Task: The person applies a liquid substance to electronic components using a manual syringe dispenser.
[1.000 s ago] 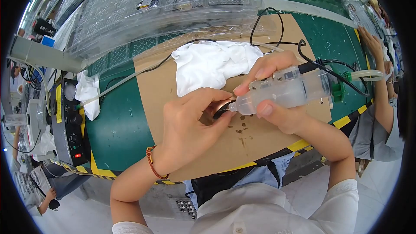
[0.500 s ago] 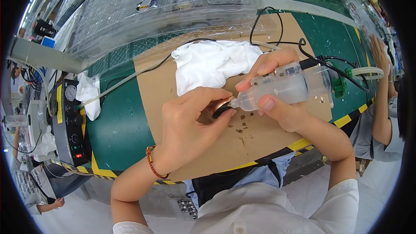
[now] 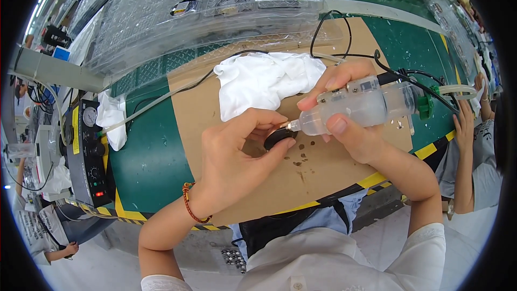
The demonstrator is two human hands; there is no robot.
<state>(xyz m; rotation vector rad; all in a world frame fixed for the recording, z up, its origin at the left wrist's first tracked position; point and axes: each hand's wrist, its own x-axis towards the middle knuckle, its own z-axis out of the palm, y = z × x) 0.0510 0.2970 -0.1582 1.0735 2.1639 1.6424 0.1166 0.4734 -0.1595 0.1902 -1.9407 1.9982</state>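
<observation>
Over the cardboard mat (image 3: 323, 178), the left hand (image 3: 237, 156) pinches one small black round part (image 3: 279, 137) between thumb and fingertips, while the right hand (image 3: 350, 129) grips one clear glue dispenser (image 3: 361, 108), its tip touching the part. Dispensing onto the part looks to be the step in hand; the next move likely calls for a steady tip and slow turning. One white cloth (image 3: 264, 81) lies just beyond, stacked clear trays (image 3: 215, 16) farther back.
</observation>
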